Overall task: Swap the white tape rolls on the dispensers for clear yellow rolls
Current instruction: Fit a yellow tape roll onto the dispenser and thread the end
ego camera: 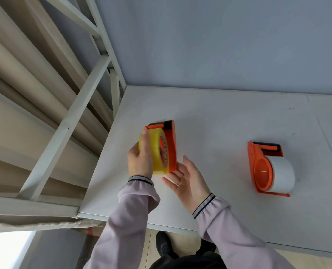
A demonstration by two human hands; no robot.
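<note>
A clear yellow roll (157, 152) is clamped in the left hand (140, 162): thumb laid up over the glossy outer curve, fingers hidden behind it. The roll is held on edge against the left dispenser (171, 146), at its hub; whether it is fully seated cannot be told. The roll is translucent and smooth, with a printed cardboard core visible through the side.

The left dispenser is hard orange plastic, a flat plate stood on edge, with a short orange roller bar and a black block at its far end. Its near corner is touched by the fingertips of the right hand (188, 181), which is held open, palm up and turned leftward, fingers spread and closed on nothing.

Both wrists are covered by pale lilac sleeves (215, 216) with gathered, dark-striped cuffs.

Well apart to the right, a second dispenser (262, 167) of the same orange plastic lies on the table (219, 123), carrying a wide white roll (283, 175), matte and opaque, on a round orange hub.

The table is flat, pale grey, lightly scuffed. A white-painted metal frame (68, 117) stands at its left edge, with beige cylindrical rolls behind it.
</note>
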